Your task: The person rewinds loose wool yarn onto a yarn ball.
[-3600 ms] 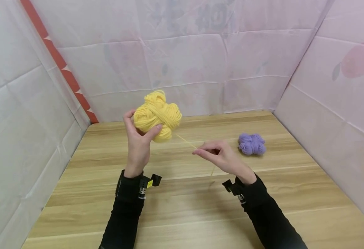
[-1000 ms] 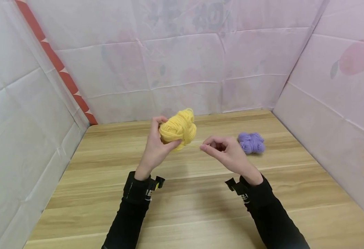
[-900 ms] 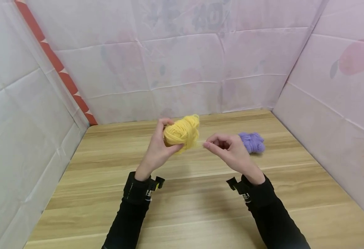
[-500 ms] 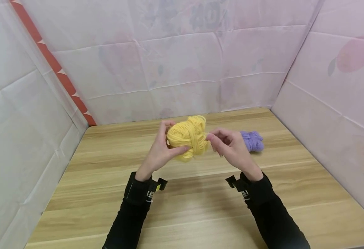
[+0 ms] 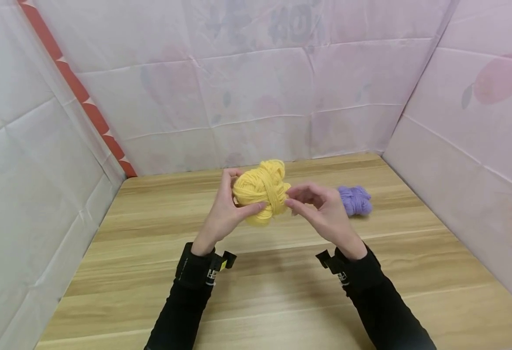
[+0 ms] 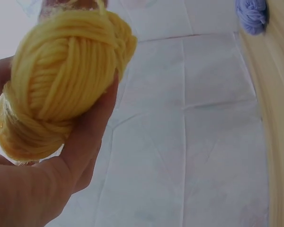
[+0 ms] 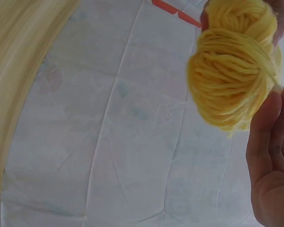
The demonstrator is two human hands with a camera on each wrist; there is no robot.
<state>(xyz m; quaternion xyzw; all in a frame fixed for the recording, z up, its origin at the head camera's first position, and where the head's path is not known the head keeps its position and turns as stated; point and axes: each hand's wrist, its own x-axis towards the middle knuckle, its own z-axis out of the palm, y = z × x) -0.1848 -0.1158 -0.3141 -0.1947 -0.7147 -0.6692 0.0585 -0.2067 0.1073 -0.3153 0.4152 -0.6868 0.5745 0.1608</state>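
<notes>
A ball of yellow yarn, bound by a wrap round its middle, is raised over the table. My left hand grips it from the left, thumb across the front and fingers behind. In the left wrist view the yellow ball sits deep in that hand. My right hand is at the ball's right edge, thumb and forefinger pinching a strand of the yarn. In the right wrist view its fingertips meet at the side of the ball.
A smaller ball of purple yarn lies on the wooden table, just beyond my right hand. Pale printed sheets wall in the back and both sides. A red strip runs down the back left corner.
Compared with 3.6 seconds ago, the yellow ball has come down and to the right. My right hand, earlier apart with a strand stretched taut, is now against the ball.
</notes>
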